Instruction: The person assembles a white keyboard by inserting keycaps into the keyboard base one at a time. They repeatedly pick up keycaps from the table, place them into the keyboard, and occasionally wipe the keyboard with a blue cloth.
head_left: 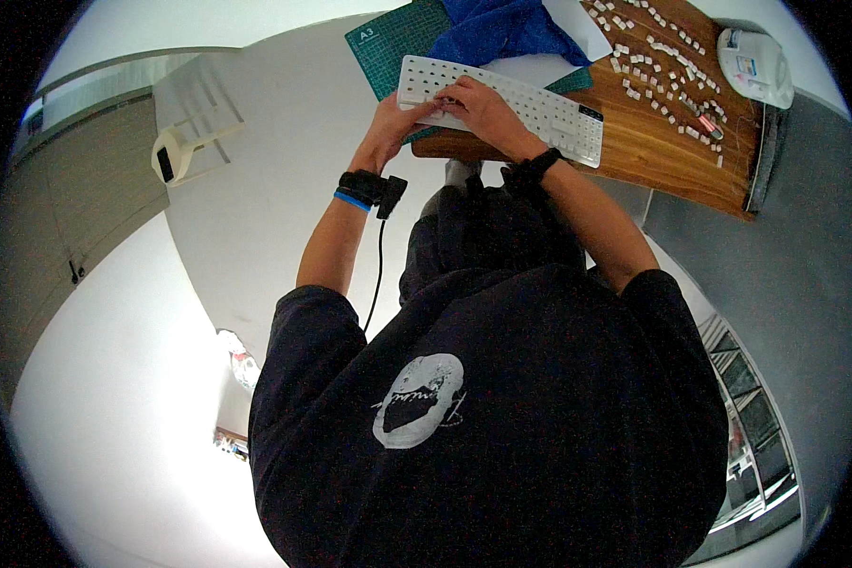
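Observation:
A white keyboard (539,112), its keycaps mostly off so that rows of dark switch spots show, lies slanted across the table's near edge. At its left end is my left hand (391,123), gripping the near corner with the thumb over the top; the other fingers are partly hidden. My right hand (483,109) bends over the same end. Its fingertips are drawn together close to the left thumb, and whatever they pinch is too small to make out. Under the keyboard's left part lies a green cutting mat (380,52).
Many loose white keycaps (667,49) sit in rows on the wooden table (634,142). Among them lies a small red-and-white tool (708,123). A blue cloth (502,33) is bunched beyond the keyboard. A white jug (755,66) stands far right; a pale stool (194,147) is left.

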`<state>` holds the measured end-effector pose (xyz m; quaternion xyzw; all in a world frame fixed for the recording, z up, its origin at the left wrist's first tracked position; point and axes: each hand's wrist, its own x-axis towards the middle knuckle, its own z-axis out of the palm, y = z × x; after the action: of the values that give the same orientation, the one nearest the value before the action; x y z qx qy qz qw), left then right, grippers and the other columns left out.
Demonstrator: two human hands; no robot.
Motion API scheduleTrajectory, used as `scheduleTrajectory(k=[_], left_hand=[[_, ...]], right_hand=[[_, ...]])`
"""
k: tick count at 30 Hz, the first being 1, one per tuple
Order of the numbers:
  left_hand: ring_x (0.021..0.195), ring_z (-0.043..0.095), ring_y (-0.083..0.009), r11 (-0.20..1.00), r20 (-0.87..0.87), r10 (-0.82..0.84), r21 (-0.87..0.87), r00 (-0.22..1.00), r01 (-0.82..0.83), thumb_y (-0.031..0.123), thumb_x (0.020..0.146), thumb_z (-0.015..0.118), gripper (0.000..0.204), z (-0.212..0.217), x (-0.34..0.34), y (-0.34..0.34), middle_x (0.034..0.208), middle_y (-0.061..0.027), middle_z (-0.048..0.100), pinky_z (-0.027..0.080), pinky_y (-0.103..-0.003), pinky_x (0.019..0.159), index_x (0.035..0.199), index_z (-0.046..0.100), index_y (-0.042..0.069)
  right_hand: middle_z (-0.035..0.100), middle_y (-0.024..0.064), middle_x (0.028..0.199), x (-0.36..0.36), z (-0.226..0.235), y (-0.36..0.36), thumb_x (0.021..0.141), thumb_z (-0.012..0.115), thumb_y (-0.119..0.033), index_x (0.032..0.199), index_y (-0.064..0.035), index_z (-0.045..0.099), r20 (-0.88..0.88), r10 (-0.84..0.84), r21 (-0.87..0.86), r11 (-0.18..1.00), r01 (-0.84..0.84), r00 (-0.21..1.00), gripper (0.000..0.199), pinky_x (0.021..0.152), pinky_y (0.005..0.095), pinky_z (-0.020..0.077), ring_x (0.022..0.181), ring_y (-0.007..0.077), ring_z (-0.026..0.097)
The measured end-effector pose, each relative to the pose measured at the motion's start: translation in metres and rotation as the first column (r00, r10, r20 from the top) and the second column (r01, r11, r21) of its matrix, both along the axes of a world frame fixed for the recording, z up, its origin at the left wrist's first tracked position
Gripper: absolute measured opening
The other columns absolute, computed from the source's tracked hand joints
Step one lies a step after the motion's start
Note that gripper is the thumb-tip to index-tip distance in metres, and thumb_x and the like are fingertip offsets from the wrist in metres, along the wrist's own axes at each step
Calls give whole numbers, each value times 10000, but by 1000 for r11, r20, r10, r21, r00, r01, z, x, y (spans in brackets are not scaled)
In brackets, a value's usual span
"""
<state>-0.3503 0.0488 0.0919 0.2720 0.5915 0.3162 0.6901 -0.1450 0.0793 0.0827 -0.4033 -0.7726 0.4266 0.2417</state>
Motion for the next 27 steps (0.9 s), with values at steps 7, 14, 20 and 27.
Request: scheduleTrajectory(k=[7,14,20,27], left_hand=[[1121,657,-258,999,21,-44,-7,999,44,123,849,791,509,0,-2,0,1242,-156,646,585,-367,928,1289,556,19],[1105,667,-258,1000,45,-18,20,999,18,99,836,789,492,-5,-2,1,1236,-155,655,591,-374,909,1269,568,19],[1033,691,-243,1000,-30,15,7,999,-15,126,844,796,457,-2,5,3,1187,-142,678,603,-366,851,1237,588,20],[1029,690,-241,996,-131,-54,69,990,63,210,842,812,489,-2,3,3,1177,-136,685,596,-371,842,1242,596,30]], right_hand=[[630,156,1031,7,1,6,963,614,-204,1079,-19,659,23,74,14,997,-75,997,223,870,431,527,994,349,624],[637,127,992,6,2,8,945,638,-161,995,-8,668,164,80,104,990,-98,983,164,800,421,538,912,326,636],[633,153,991,-3,6,13,921,605,-136,959,-20,662,312,127,168,968,-186,941,134,838,466,558,967,353,648],[633,140,990,-3,13,12,917,652,-156,983,-17,677,312,139,119,976,-184,940,156,808,442,547,929,327,644]])
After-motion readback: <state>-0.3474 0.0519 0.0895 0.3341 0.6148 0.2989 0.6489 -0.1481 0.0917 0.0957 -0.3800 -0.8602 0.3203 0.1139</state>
